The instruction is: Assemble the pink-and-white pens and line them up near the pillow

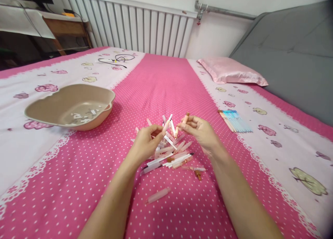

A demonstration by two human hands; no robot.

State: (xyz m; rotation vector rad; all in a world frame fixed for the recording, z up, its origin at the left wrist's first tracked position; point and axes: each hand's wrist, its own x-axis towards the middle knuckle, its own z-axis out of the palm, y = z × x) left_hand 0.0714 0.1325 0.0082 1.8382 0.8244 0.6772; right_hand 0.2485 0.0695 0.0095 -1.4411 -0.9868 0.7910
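Observation:
My left hand [146, 142] is closed in a pinch on a white pen part [169, 122] held up over a pile. My right hand [200, 130] is closed on a pale pink pen piece [185, 120] with a brown end. The two pieces almost meet between my hands. Below them lies a pile of pen parts [173, 154], several white and pink barrels and caps, on the pink dotted bedspread [161, 90]. One pink cap [158, 195] lies apart, nearer to me.
A beige flower-shaped bowl [52, 104] with small white bits inside sits to the left. A row of blue pens [235, 121] lies to the right. A pink pillow [230, 71] and grey sofa back [293, 55] are at far right, a black cable [117, 60] far back.

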